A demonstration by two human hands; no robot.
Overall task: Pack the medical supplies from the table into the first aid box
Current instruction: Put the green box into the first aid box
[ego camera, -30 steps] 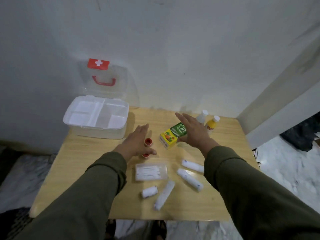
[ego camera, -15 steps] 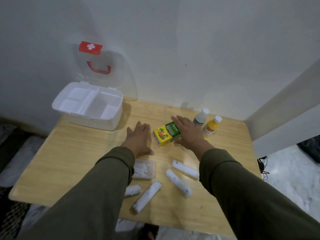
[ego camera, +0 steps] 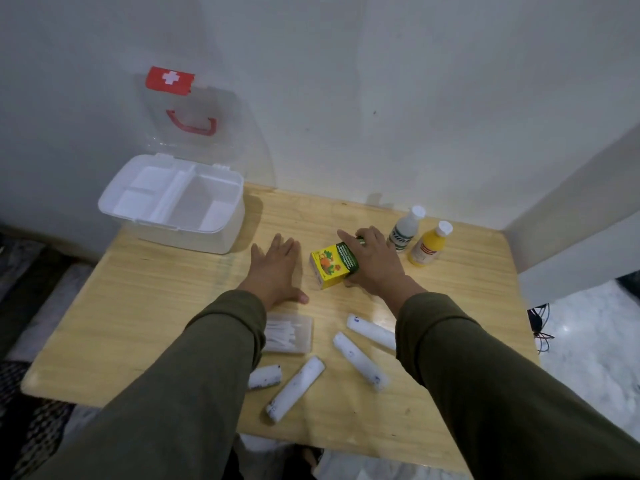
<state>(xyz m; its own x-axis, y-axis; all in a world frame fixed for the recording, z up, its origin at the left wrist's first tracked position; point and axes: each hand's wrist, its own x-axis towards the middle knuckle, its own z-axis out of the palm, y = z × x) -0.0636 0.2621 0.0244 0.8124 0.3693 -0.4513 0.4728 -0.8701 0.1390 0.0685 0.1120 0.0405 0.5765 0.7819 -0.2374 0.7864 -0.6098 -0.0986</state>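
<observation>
The right hand [ego camera: 372, 263] gripped the yellow-green carton [ego camera: 333, 265], which lay right of the open first aid box [ego camera: 173, 202]. The left hand [ego camera: 277, 268] rested flat between them, fingers straight, on the table [ego camera: 156, 299].

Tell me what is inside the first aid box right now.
The first aid box stands open, lid raised against the wall. Its white divided tray shows only bare compartments, with no supplies in them. Whatever lies beneath the tray is covered and cannot be seen.
</observation>
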